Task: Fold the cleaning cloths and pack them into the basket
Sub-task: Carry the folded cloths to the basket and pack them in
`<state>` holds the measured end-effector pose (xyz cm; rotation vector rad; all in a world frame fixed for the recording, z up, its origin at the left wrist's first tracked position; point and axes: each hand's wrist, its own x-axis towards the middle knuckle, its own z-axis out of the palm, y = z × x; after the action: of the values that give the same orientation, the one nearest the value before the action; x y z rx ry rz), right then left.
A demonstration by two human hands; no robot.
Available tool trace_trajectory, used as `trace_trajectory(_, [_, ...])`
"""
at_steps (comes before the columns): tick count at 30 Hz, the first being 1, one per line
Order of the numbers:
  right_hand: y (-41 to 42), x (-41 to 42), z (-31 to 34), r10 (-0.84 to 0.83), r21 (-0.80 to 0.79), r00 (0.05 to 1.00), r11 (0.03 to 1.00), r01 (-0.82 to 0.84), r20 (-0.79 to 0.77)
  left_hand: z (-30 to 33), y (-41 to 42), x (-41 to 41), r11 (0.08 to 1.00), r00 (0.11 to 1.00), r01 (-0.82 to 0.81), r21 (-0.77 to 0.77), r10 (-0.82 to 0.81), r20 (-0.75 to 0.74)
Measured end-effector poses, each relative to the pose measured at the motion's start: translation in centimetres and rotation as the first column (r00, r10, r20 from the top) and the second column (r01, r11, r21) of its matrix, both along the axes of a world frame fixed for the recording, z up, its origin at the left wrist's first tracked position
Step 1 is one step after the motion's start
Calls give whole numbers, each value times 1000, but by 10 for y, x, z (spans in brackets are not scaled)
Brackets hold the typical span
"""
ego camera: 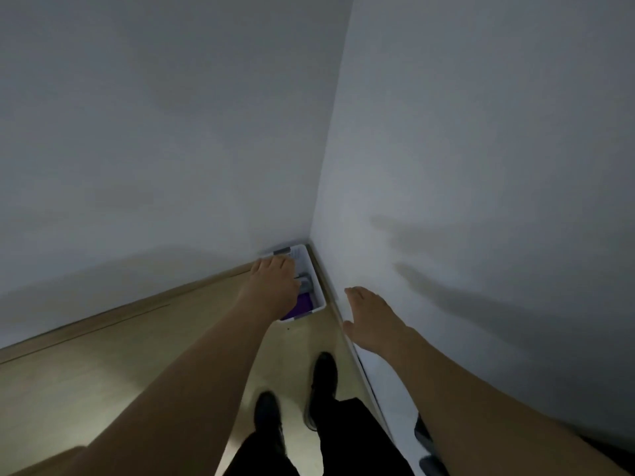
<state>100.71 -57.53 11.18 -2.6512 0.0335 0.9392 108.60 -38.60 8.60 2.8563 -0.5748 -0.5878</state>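
Basket (318,305): floor corner, directly under left hand (275,281), long axis running away. Cloths (302,304) inside. Left grip unclear; right hand (369,317) spread, empty, just right of it.

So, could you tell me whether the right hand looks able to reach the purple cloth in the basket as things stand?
Probably yes. The right hand hangs open beside the white basket, nothing between them. But the left hand already covers part of the purple cloth, so room is tight.
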Motion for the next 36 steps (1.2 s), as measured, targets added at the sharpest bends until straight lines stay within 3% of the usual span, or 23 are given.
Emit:
trace_trajectory(9, [3,-37,10,124,-54,992,991,-123,21,10,26,-59,984,983,-177,4,177,-54])
trace_trajectory(18, [25,-67,-18,442,-75,888,888,-453,-128,-16,55,-179,826,813,-564,-24,549,-193])
trace_trajectory(27, [118,-142,-30,781,-103,607,598,-795,-150,-38,102,-346,495,486,-868,-46,827,-283])
trace_trajectory(36, [193,-296,-32,928,-100,319,305,-947,-190,-55,120,-540,243,248,-968,-55,912,-326])
